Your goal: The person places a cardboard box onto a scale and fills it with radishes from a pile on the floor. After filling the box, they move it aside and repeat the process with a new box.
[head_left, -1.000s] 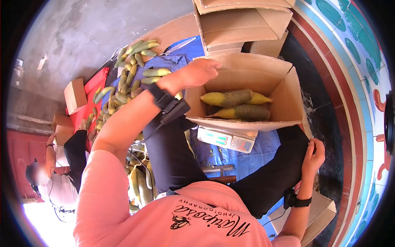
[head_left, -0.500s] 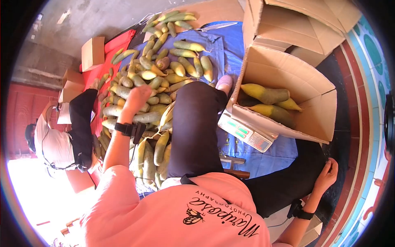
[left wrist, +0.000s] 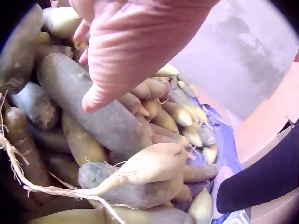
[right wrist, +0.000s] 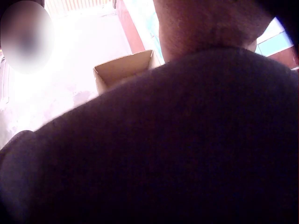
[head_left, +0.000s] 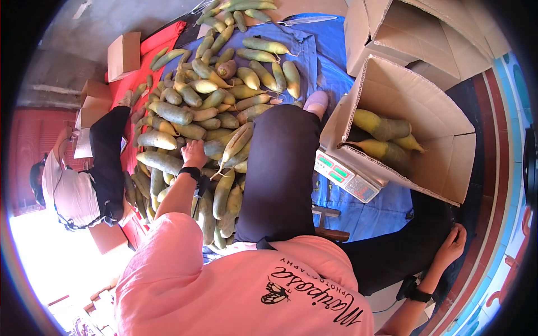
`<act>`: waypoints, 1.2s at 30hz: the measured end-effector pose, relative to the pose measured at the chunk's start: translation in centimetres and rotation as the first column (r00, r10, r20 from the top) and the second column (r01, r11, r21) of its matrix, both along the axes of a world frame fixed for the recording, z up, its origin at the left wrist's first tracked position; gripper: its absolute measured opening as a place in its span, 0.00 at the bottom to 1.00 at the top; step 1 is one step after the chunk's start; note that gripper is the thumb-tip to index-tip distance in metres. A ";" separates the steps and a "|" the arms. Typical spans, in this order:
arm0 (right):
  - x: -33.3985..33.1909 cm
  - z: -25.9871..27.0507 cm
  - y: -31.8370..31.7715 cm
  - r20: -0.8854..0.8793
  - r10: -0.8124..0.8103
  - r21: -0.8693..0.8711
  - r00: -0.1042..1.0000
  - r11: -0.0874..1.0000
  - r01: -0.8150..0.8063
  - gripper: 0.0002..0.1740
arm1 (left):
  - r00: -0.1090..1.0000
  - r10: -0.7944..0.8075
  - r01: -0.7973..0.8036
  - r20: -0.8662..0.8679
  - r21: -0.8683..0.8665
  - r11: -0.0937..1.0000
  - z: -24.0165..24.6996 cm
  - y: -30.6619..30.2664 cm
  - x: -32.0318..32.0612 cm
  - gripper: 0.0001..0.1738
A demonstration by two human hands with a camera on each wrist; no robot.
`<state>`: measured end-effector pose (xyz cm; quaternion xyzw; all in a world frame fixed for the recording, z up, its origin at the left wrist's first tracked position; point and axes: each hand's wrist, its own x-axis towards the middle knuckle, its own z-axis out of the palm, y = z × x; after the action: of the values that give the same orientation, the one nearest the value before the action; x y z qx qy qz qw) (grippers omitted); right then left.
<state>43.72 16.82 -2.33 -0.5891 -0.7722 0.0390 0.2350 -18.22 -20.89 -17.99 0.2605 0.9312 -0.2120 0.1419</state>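
My left hand (head_left: pixel 193 155) is over a heap of green radishes (head_left: pixel 216 120), beside the person's dark-trousered leg. In the left wrist view that hand (left wrist: pixel 140 44) spreads over one large green radish (left wrist: pixel 107 123), its thumb tip overlapping the radish's side and its fingers partly hidden behind the palm. A paler radish (left wrist: pixel 152 163) with a long stringy root lies just below. At the far right my right hand (head_left: pixel 453 243) rests by the other knee, fingers loosely curled and holding nothing. Dark trouser cloth covers much of the right wrist view.
A cardboard box (head_left: pixel 392 84) with a few radishes (head_left: pixel 381 126) inside sits tilted on a digital scale (head_left: pixel 347 176). Larger cartons (head_left: pixel 414 33) stand behind it. Blue sheeting (head_left: pixel 330 45) covers the floor. Another person (head_left: pixel 73 185) sits at the left.
My left hand has left the side of the box, swung left, and come down onto the radish heap. The view has turned left; the right hand stays by the knee.
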 end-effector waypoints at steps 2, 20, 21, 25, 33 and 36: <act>0.2 -0.3 0.0 0.008 -0.007 0.022 1.000 1.000 0.007 0.09 | 0.998 -0.046 0.045 -0.031 -0.048 0.998 -1.1 -0.7 -0.4 0.18; -2.1 1.0 -0.4 -0.012 -0.029 0.088 1.000 0.996 0.030 0.05 | 0.979 0.019 -0.073 0.203 0.261 0.963 4.8 0.0 2.4 0.34; -2.0 1.0 -0.4 -0.018 -0.035 0.095 0.999 0.995 0.036 0.05 | 0.947 0.121 -0.239 0.296 0.401 0.884 4.8 -0.9 2.1 0.36; -1.5 0.8 -0.5 -0.045 -0.020 0.106 0.999 0.994 0.025 0.05 | 0.963 0.058 -0.225 0.261 0.675 0.703 12.6 1.1 4.5 0.35; -1.5 0.8 -0.7 -0.173 0.006 0.142 0.985 0.990 0.019 0.03 | 0.879 -0.465 0.070 0.109 0.933 0.352 28.7 14.9 12.6 0.31; -1.7 1.0 -0.9 -0.217 0.013 0.144 0.976 0.989 0.019 0.03 | 0.732 -0.661 0.144 0.164 0.911 0.386 29.4 20.7 14.6 0.31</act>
<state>42.06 15.91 -1.28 -0.5638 -0.7415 0.0464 0.3606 -3.63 -0.16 11.45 0.5687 0.7361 0.3229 0.1746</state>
